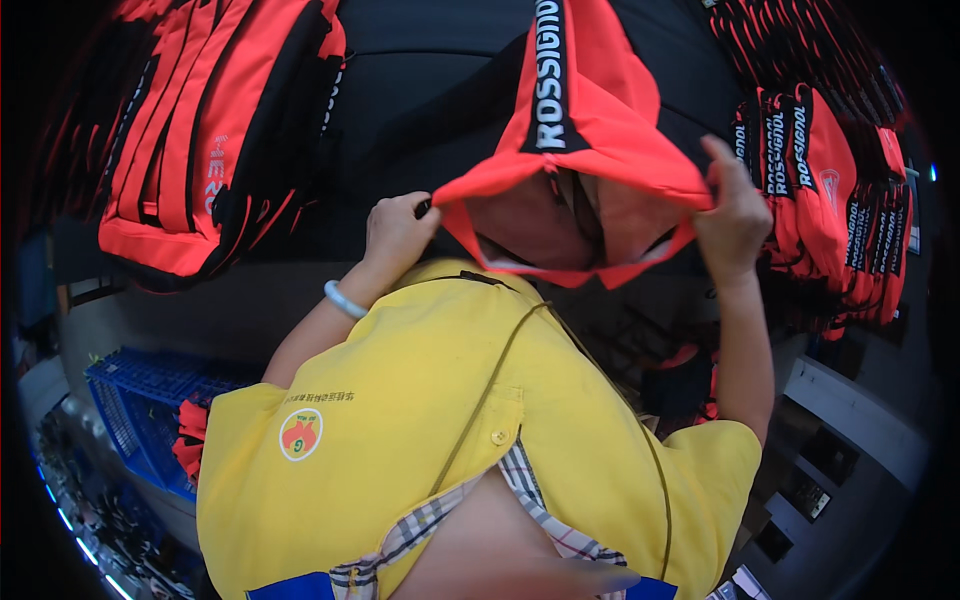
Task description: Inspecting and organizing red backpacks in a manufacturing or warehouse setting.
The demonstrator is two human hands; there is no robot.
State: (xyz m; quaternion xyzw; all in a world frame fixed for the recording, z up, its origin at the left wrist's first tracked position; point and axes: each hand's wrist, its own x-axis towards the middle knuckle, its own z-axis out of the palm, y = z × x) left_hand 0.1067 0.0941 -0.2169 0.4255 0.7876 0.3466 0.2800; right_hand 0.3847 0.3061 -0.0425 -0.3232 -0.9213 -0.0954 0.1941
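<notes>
1. Fabric bag (620,130), red and black with a zipper and a lettered strip, is held up between both hands over the near edge of a black work table (420,70), its mouth spread wide toward the wearer.
2. The left corner of the mouth is gripped by the left hand (400,235), its fingers curled.
3. The right corner is gripped by the right hand (735,220), one finger extended; some fingertips are hidden.
4. Similar bags (180,160) are laid at left, and stacked bags (830,190) are seen at right.
</notes>
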